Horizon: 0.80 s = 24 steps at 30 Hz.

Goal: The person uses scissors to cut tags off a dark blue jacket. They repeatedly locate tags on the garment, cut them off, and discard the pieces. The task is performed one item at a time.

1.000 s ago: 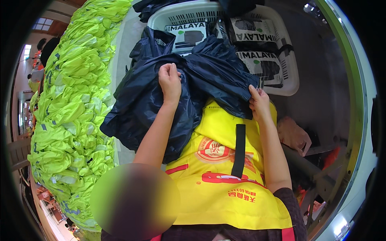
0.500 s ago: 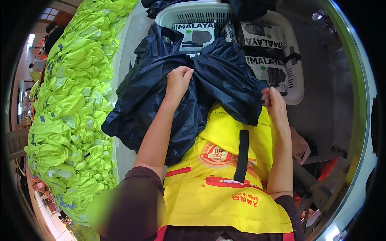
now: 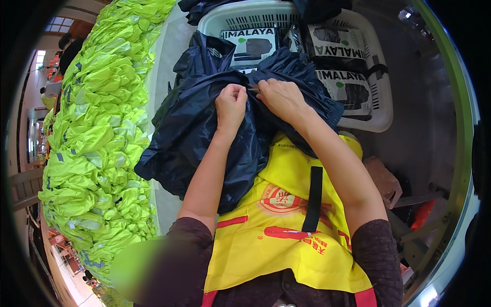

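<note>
Far left of frame: heap of neon-yellow vests [image 3: 97, 138], untouched. Centre: dark navy garment [image 3: 204, 138] lies bunched on counter [image 3: 171, 51], draped toward your yellow apron [image 3: 286, 230].

Your left hand [image 3: 231, 105]: fingers clenched on garment fold, upper centre. Your right hand [image 3: 280, 97] just beside it, fingers pinching same fold; knuckles nearly touching. Both hands equally near; fold runs left-right between them.

Upper right: white basket [image 3: 378, 110] holding packaged items, just beyond hands.
</note>
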Available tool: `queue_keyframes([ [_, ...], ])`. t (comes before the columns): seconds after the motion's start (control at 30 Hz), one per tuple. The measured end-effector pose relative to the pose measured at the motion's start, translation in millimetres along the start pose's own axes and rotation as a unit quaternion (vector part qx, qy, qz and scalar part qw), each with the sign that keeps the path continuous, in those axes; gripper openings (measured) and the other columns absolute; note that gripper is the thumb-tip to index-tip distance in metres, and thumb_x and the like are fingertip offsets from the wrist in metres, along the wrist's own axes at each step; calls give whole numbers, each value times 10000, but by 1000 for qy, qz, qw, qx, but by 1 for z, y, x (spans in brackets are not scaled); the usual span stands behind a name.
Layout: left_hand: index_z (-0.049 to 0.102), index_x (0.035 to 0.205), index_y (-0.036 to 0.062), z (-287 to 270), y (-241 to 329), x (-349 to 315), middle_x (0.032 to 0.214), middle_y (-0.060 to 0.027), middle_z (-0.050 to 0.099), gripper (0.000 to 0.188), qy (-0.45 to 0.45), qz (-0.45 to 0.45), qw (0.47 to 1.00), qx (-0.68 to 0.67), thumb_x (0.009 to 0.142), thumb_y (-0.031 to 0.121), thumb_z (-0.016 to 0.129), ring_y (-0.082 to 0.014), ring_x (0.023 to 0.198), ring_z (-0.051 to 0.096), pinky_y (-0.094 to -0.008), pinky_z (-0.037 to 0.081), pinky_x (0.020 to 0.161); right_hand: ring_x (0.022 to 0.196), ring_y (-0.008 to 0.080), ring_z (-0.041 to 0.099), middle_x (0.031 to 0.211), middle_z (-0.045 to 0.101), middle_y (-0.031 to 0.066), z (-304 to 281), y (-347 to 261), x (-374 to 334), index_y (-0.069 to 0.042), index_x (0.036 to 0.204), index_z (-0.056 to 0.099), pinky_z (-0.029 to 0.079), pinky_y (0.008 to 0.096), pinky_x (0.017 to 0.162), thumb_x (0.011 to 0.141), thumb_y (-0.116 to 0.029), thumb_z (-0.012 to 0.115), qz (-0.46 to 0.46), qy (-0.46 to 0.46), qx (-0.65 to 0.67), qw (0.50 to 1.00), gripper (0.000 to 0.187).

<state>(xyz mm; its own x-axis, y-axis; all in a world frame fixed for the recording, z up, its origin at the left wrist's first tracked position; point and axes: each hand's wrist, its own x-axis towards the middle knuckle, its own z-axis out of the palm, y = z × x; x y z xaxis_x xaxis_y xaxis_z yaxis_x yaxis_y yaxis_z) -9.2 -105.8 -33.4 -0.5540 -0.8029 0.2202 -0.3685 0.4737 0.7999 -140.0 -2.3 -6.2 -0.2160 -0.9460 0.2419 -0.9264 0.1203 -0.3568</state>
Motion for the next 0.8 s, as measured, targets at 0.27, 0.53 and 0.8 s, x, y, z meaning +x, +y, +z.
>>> queue_keyframes([
  [0.27,600,792,-13,-4,-3,-2,667,-66,580,176,21,7,1000,-12,858,148,577,-149,571,530,-276,438,545,705,308,616,749,608,147,-1,3,0,-51,807,563,487,399,592,851,-245,571,42,63,65,995,199],
  [0.53,494,1228,102,8,100,-52,1259,-146,457,712,-251,376,874,176,591,272,763,-325,1167,418,-478,296,979,673,148,547,749,595,64,-32,87,-125,6,967,610,432,267,642,896,-334,518,393,224,339,825,359],
  [0.8,575,685,87,91,95,-53,692,-75,543,52,-150,401,898,103,687,106,623,-232,685,573,-357,471,610,477,3,331,618,399,-78,-56,66,-162,-55,948,596,232,156,418,918,-304,528,432,300,537,660,260],
])
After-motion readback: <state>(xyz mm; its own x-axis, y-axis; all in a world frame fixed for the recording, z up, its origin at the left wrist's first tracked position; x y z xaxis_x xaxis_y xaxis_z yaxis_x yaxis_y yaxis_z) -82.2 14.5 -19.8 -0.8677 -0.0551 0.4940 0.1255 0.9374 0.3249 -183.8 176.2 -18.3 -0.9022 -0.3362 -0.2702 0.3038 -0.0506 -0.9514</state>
